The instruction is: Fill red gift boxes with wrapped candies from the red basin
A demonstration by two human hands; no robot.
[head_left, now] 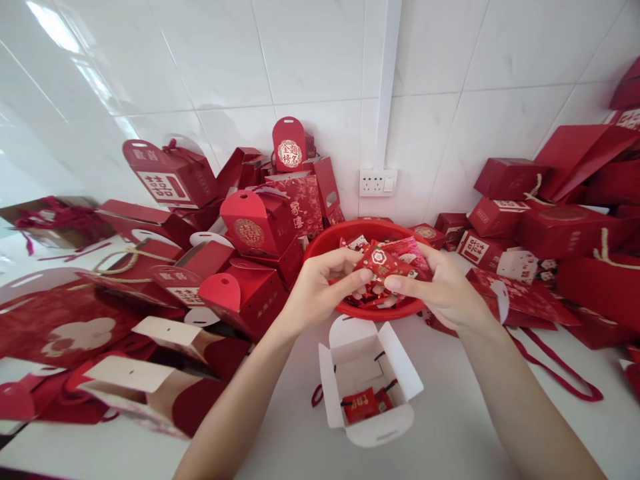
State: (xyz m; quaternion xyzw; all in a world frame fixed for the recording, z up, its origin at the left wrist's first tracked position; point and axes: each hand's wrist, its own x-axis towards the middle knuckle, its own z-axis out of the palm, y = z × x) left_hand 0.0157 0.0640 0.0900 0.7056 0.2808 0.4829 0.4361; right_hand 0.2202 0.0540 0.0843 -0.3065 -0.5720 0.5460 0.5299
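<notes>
My left hand point(320, 287) and my right hand point(440, 287) meet over the near rim of a red plastic bowl point(325, 241) full of wrapped sweets. Both hands are closed on a bunch of red sweet packets point(387, 261), held above the bowl. Just below the hands stands an open gift box point(370, 380), white inside, with its flaps spread. Two or three small red packets point(363, 403) lie at the bottom of that box.
Red gift boxes point(255, 230) are heaped to the left and behind the bowl. More red boxes and bags with rope handles point(565, 230) pile up on the right. Flat unfolded boxes point(150, 383) lie at the near left. A wall socket point(377, 181) is on the tiled wall.
</notes>
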